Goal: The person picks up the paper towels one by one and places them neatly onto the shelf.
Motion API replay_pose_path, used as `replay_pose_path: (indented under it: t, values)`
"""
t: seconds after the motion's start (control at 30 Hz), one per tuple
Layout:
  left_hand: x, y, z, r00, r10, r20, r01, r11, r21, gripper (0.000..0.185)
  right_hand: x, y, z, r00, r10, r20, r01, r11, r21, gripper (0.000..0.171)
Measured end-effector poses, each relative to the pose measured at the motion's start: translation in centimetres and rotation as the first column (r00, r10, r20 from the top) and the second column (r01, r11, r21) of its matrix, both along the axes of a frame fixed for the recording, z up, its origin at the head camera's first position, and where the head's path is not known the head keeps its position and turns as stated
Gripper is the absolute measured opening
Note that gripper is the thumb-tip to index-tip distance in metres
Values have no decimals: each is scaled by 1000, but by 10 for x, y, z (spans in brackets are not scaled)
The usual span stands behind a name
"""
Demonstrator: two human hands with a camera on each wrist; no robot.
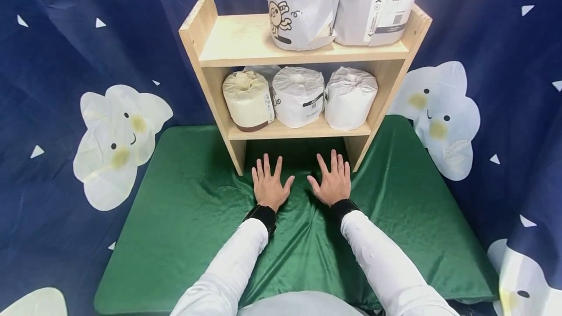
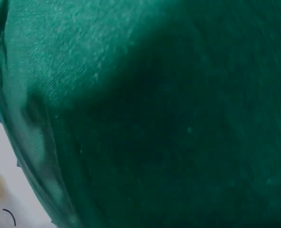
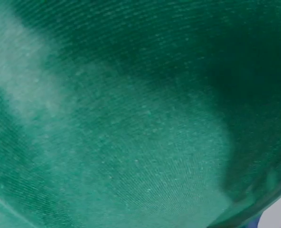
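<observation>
Palm down with fingers spread, my left hand (image 1: pixel 269 187) rests on the green cloth (image 1: pixel 175 218) in front of a small wooden shelf (image 1: pixel 303 133). My right hand (image 1: pixel 332 183) lies the same way a little to the right, fingers straight, holding nothing. On the lower board stand a cream-wrapped toilet paper roll (image 1: pixel 248 101), a white-wrapped roll (image 1: pixel 298 99) in the middle and another white roll (image 1: pixel 350 99) at the right. Two larger white-wrapped rolls sit on the top board, one with a cartoon print (image 1: pixel 303 9) and one with a label strip (image 1: pixel 379 6). Both wrist views are filled with green cloth.
A dark blue curtain (image 1: pixel 44 135) with white cloud faces hangs behind and at both sides of the table. The left part of the shelf's top board (image 1: pixel 237 38) is bare wood. Wrinkles run through the cloth between the forearms.
</observation>
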State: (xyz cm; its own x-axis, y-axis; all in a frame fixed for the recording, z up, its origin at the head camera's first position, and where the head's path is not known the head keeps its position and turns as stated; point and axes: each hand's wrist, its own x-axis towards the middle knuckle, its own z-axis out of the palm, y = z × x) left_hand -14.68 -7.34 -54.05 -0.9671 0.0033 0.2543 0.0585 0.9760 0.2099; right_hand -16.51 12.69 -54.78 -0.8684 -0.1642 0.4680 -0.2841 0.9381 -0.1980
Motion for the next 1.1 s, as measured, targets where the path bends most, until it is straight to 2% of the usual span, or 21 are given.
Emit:
replay_pose_path:
  t: [0.17, 0.37, 0.53, 0.73, 0.97, 1.1]
  values:
    - [1, 4, -2, 999, -12, 53, 11, 1000, 21, 75, 5, -7, -2, 999, 15, 50, -15, 1000, -9, 73]
    - [-1, 4, 3, 1000, 3, 13, -3, 1000, -2, 74, 8, -18, 1, 998, 26, 52, -25, 1000, -19, 73]
    - [4, 5, 10, 1000, -20, 13, 20, 999, 40, 74, 13, -22, 6, 999, 31, 36, -31, 999, -14, 78]
    - [14, -1, 19, 1000, 2, -2, -2, 999, 49, 73, 20, -25, 18, 997, 65, 42, -64, 998, -28, 75]
    - [18, -6, 26, 1000, -4, 25, 3, 999, 48, 74, 24, -17, 32, 994, 49, 99, -47, 999, -21, 75]
    - [19, -6, 35, 999, -19, 29, 18, 999, 52, 75, 27, -14, 39, 989, 46, 143, -44, 999, -17, 75]
